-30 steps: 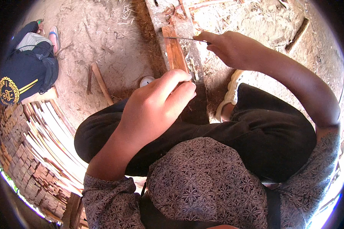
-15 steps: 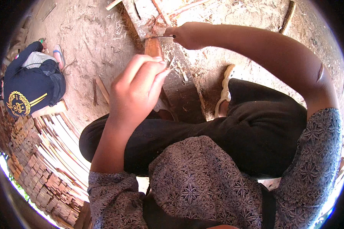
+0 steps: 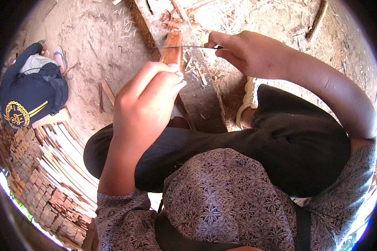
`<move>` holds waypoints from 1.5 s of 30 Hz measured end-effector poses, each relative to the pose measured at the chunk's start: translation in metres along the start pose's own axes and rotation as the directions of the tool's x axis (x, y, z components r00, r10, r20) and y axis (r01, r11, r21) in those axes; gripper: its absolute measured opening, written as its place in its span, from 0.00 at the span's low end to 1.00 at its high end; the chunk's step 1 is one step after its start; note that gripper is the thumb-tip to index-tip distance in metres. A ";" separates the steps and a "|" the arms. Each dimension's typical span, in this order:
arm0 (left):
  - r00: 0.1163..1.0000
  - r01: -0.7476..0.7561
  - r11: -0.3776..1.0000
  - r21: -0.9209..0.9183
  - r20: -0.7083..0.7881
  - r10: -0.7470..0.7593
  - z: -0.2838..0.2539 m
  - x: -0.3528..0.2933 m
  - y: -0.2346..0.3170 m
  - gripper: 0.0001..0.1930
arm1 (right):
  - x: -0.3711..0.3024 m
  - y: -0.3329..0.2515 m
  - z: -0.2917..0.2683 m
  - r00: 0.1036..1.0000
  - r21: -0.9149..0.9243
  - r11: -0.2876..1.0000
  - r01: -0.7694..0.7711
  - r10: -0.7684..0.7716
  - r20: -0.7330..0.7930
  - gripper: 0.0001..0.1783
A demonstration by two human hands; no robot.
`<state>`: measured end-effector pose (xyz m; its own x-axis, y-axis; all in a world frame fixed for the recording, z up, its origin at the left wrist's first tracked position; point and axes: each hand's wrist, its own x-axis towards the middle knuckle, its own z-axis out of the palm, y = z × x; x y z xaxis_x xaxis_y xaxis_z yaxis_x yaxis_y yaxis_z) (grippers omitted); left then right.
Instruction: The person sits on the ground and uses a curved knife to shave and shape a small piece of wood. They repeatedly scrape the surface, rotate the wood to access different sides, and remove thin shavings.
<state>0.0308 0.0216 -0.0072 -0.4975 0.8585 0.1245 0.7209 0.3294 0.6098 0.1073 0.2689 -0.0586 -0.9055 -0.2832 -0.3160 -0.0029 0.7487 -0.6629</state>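
A short reddish-brown piece of wood [image 3: 171,52] stands tilted over a plank, tapering toward its far end. My left hand [image 3: 146,102] is closed round its near end, thumb and fingertips at its right edge. My right hand [image 3: 243,52] grips the dark handle of a thin knife [image 3: 192,47], seen nearly edge-on. The blade lies across the wood piece, just beyond my left fingers. Pale shavings [image 3: 201,73] lie on the plank to the right of the wood.
The wide dark plank [image 3: 205,106] runs from between my feet to the far side. At left a person in dark clothes [image 3: 37,90] crouches beside stacked wooden strips [image 3: 65,154] and blocks [image 3: 50,201]. A stick [image 3: 317,20] lies on the dirt floor at far right.
My right hand has moved right and toward me, bringing the knife nearer along the wood. My left hand still holds the piece, nearly in place.
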 end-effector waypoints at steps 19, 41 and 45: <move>0.999 -0.028 0.999 0.026 -0.039 0.029 0.010 0.005 0.005 0.06 | 0.101 0.053 0.032 0.963 -0.219 0.946 -0.240 0.260 0.067 0.17; 0.999 -0.010 0.999 0.031 -0.031 0.011 0.006 0.000 -0.003 0.06 | 0.077 0.093 0.045 0.981 -0.167 0.974 -0.153 0.169 0.089 0.15; 0.994 0.050 0.999 0.009 0.096 -0.050 -0.005 -0.001 0.001 0.07 | 0.058 0.086 0.021 0.987 -0.008 0.989 -0.149 0.150 0.052 0.16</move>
<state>0.0296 0.0193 -0.0026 -0.4843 0.8747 0.0178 0.6995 0.3749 0.6084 0.0634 0.3046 -0.1481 -0.8723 -0.1990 -0.4467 0.1290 0.7876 -0.6026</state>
